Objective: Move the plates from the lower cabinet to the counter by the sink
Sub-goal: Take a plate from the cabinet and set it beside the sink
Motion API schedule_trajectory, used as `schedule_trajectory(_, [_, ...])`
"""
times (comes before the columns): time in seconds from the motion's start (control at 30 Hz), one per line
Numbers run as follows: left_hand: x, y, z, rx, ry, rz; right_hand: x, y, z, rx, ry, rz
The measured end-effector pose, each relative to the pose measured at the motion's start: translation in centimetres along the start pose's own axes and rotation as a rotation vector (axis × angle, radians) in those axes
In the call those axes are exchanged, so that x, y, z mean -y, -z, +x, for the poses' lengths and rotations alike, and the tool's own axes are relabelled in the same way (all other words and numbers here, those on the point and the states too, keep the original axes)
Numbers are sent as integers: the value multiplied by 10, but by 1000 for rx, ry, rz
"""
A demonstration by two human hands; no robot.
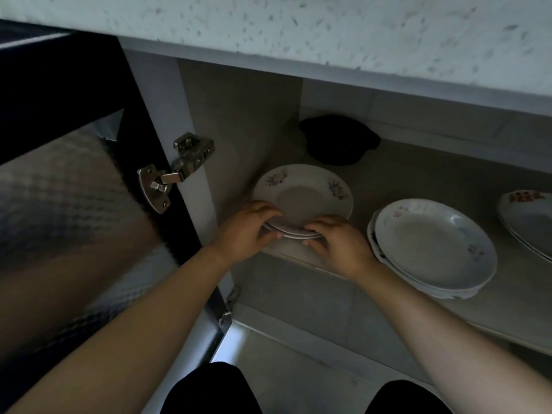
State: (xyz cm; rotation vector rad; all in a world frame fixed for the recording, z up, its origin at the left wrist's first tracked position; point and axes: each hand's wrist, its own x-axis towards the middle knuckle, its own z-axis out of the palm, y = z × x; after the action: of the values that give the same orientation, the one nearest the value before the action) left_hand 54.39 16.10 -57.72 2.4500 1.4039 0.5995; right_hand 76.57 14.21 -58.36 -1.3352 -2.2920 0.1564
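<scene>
A person seen from their own head height. The left forearm (143,318) and right forearm (442,318) are bare as far as they show, up to the picture's edges. The left hand (242,231) and right hand (340,243) are bare as well. At the bottom edge, the left knee (209,389) and right knee (409,398) are covered in plain black fabric (the kind of garment cannot be told).

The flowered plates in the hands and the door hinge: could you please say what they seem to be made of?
The flowered plates look like glazed ceramic or porcelain: glossy off-white, with printed flowers on the rim; melamine cannot be ruled out. The door hinge looks like bright plated steel: silvery, reflective, with visible screws.
</scene>
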Motion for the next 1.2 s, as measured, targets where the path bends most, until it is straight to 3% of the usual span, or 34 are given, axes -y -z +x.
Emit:
schedule_trajectory(0.7, [-21,-24,-32,-61,-94,-30,-12,17,-38,113,112,-12])
schedule_trajectory(0.83, [-33,-23,-36,-79,-58,-122,-11,25,-46,76,144,0])
schedule_trajectory(0.93, [-33,-20,-30,-163,18,-195,-10,28,-47,14,56,44])
schedule_trajectory(1.2, [-26,-17,-6,-268,228,-172,-9,26,-47,-188,-400,203])
